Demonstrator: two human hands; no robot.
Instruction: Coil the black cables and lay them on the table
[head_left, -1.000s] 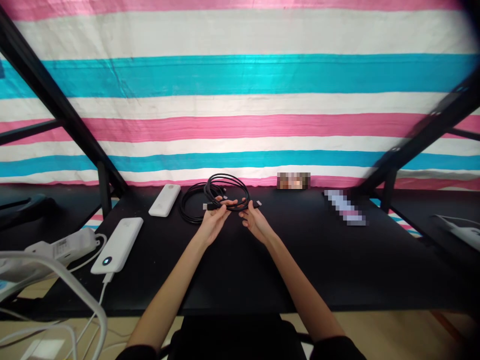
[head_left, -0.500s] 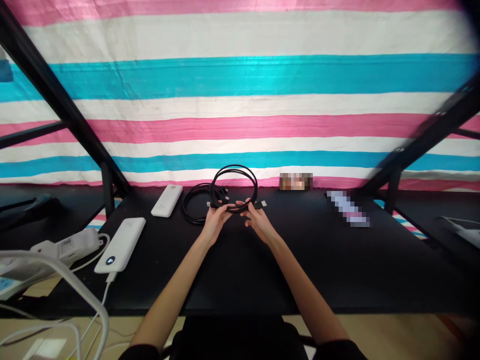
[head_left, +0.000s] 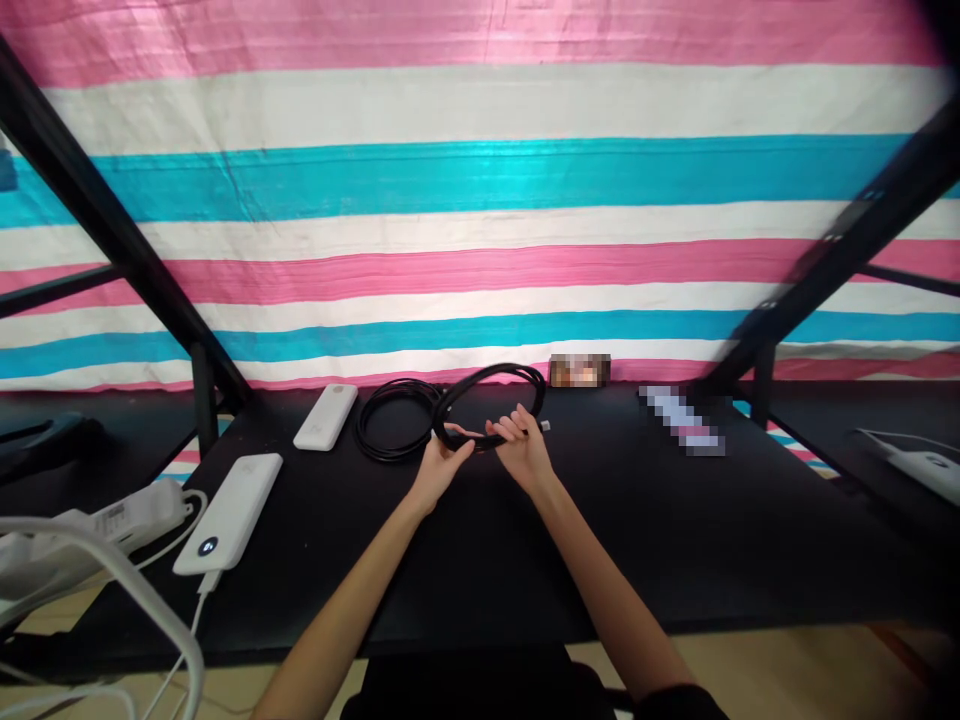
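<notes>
Both hands hold one coiled black cable a little above the black table, near its far middle. My left hand pinches the coil's lower left part. My right hand grips the lower right part, where a plug end sticks out to the right. A second coiled black cable lies flat on the table just left of the held one.
Two white power banks lie at the left: one near the back, one nearer with a lit dot and a white lead. A white power strip sits off the left edge. Black frame struts slant at both sides.
The held coil has come away from the second coil and shifted right, tilting up. Both hands moved slightly right with it. The view dipped a little.
</notes>
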